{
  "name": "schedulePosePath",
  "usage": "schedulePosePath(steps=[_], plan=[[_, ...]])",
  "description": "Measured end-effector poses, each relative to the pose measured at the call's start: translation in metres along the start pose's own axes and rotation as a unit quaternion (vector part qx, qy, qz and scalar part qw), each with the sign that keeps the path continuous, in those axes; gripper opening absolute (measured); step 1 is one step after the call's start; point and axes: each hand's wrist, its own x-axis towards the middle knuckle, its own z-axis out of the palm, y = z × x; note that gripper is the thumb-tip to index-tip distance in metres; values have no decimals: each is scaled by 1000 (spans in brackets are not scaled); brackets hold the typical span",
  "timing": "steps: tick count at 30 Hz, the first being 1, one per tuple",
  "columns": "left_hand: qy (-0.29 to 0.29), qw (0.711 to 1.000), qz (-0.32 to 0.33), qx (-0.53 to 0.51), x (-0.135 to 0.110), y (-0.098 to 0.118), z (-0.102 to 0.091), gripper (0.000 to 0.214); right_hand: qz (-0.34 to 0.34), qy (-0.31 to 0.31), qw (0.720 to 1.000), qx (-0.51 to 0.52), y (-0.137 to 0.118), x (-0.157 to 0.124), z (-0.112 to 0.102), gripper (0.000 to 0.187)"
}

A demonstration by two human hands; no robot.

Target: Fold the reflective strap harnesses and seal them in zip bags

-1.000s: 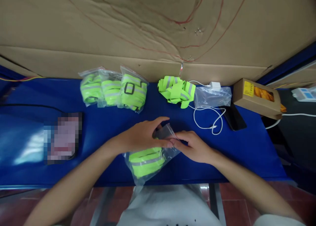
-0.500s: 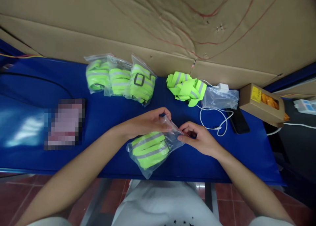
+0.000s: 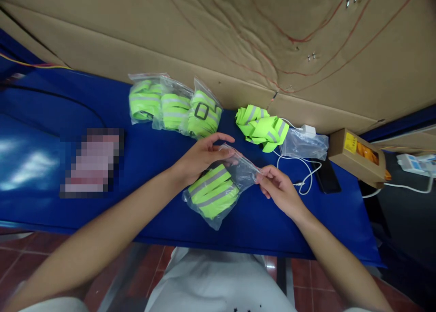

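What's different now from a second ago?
The hands have drawn apart: the left hand and right hand were close together, and now stretch the top of the clear bag between them. The bag has moved away from the near edge of the table. The loose green strap and cardboard box stayed put.

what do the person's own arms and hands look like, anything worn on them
The left hand and right hand are bare: no gloves, rings or watch visible. The forearms are uncovered; pale sleeves show at the picture's lower edge.
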Motion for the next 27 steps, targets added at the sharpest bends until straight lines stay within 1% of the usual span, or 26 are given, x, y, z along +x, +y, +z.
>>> schedulePosePath(steps=[3,6,8,14,19,24,27], plan=[[0,1000,7,-6,0,-1,1,43,-12,28,999,14,2,1,1,28],[13,1000,11,-22,0,-3,1,35,0,36,998,47,5,2,2,24],[19,999,22,-24,0,-4,2,34,9,42,997,66,7,3,2,22],[29,998,52,2,-1,-7,5,44,3,49,997,64,5,1,0,11],[17,997,63,31,-4,-7,7,45,29,35,997,67,4,2,2,12],[6,997,57,50,-3,-7,7,53,26,44,997,64,4,3,1,11],[0,996,15,87,-2,-10,6,67,30,48,996,64,5,2,0,14]])
